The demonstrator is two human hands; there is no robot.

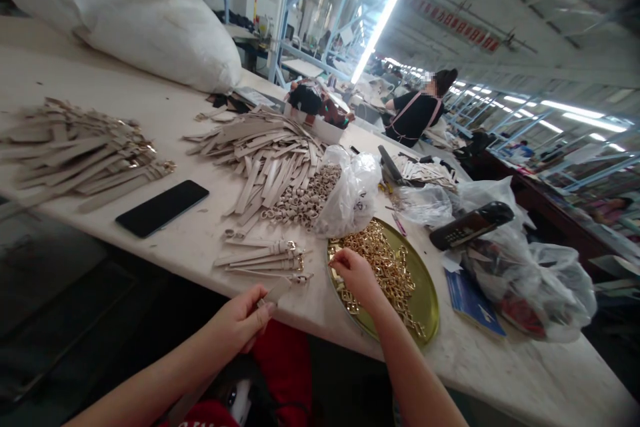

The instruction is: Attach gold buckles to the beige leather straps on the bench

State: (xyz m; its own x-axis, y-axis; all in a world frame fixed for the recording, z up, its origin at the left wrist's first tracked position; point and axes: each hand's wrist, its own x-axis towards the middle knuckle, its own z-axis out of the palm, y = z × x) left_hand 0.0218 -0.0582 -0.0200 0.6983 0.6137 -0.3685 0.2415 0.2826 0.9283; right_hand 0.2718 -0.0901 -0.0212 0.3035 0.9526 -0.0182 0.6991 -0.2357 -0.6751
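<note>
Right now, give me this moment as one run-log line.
left hand: pinching beige strap | right hand: reaching into gold buckles on round tray | finished straps between

Beige strap [277,291] pinched at table edge; gold buckles [387,263] heaped on round gold tray [429,300].

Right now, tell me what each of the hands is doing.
Left hand: closed, pinching a beige strap.
Right hand: fingers curled over the gold buckles in the round tray; grip cannot be told.
</note>
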